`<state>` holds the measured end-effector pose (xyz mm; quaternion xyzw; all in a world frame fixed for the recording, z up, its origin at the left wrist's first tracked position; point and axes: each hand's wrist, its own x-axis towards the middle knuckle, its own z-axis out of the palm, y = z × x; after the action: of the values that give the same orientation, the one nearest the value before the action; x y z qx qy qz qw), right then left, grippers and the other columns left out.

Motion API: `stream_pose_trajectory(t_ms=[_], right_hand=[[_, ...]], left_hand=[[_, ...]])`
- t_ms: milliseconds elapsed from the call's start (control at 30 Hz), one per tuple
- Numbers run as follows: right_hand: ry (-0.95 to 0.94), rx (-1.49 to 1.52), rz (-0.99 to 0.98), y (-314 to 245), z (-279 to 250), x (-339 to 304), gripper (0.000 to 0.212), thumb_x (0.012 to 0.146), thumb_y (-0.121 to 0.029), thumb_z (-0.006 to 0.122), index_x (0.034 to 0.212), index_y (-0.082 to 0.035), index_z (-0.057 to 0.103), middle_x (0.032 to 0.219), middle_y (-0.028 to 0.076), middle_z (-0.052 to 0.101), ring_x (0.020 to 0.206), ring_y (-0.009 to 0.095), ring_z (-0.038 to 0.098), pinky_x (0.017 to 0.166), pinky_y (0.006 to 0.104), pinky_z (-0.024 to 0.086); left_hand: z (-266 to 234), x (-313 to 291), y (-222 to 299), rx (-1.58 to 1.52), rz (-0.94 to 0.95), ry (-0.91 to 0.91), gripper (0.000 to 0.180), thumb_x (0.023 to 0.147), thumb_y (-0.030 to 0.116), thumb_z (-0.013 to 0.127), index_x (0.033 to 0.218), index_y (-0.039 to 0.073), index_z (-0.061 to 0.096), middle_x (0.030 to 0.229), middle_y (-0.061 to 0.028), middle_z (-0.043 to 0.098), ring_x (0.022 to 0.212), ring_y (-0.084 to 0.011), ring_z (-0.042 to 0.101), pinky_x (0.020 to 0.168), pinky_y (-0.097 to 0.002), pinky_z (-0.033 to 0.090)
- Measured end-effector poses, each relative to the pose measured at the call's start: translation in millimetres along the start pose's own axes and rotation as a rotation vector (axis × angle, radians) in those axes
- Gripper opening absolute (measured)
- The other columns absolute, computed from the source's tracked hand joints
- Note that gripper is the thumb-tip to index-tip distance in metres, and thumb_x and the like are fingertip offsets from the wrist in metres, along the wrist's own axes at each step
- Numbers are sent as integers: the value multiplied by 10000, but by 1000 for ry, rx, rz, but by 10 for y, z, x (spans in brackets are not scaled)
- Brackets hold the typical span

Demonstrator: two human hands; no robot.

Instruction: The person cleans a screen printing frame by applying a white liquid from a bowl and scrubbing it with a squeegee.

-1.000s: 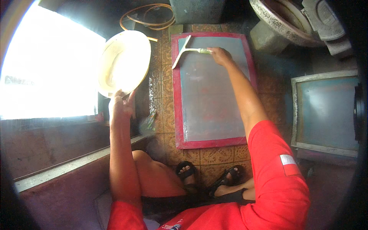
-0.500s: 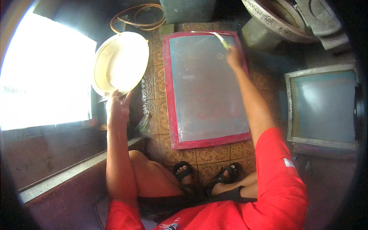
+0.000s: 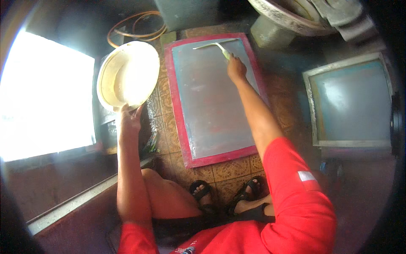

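Note:
In my left hand, the fingers are closed on the lower rim of a round cream basin, held tilted off to the left of a large screen frame. The screen is flat and grey with a wide pink border, and it lies on the floor before my feet. My right hand is wrapped around the pale green handle of a squeegee. Its thin, wide blade spans the far end of the screen and appears to touch it. Whether the basin contains anything is lost in glare.
A second, smaller framed screen stands at the right. Far right is a large stained round tub; an orange hose coils at the far left. A bright window fills the left side. Patterned brown tiles surround the pink frame.
My right hand has moved the squeegee slightly left and nearer over the screen. The basin stays in my left hand at a similar tilt. The whole view has shifted a little.

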<state>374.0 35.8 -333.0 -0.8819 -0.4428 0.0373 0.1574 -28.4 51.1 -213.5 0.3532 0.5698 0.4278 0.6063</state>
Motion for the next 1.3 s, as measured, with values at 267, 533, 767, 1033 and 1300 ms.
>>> stream_pose_trajectory(t_ms=[267,533,767,1033,1300], right_hand=[[-34,242,-41,719,-1061,-501,302,855,-188,407,1100,-49,517,996,210,563,901,365,546,784,410,430],[106,246,354,2995,-2115,-3224,357,852,-232,445,1149,-35,477,1049,196,541,979,304,522,846,364,390],[166,79,997,3364,-1134,-5181,500,792,-346,513,1165,-19,447,1088,226,505,1004,346,493,864,399,378],[573,-107,857,4279,-1880,-3923,639,746,-419,569,1189,12,405,1139,256,463,1055,376,453,893,411,357],[875,-271,889,5738,-4424,-2199,917,678,-546,599,1229,118,288,1286,292,288,1196,394,301,1010,376,233]], left_hand=[[344,-108,30,1130,555,-233,228,801,106,536,981,-34,525,906,-141,585,809,-211,579,687,-302,479],[11,1005,-606,504,326,-365,252,806,0,440,1030,-116,447,1005,-190,497,891,-260,543,744,-264,522],[651,349,-302,-224,-77,-188,268,769,-12,468,992,-159,442,1038,-199,473,954,-262,504,808,-331,505],[326,1023,-693,-145,-155,-152,305,741,-20,477,1015,-144,426,1037,-195,464,938,-287,502,784,-317,520],[1002,-410,-46,1133,678,-529,249,800,107,509,930,-105,531,848,-202,578,805,-274,570,718,-312,474]])
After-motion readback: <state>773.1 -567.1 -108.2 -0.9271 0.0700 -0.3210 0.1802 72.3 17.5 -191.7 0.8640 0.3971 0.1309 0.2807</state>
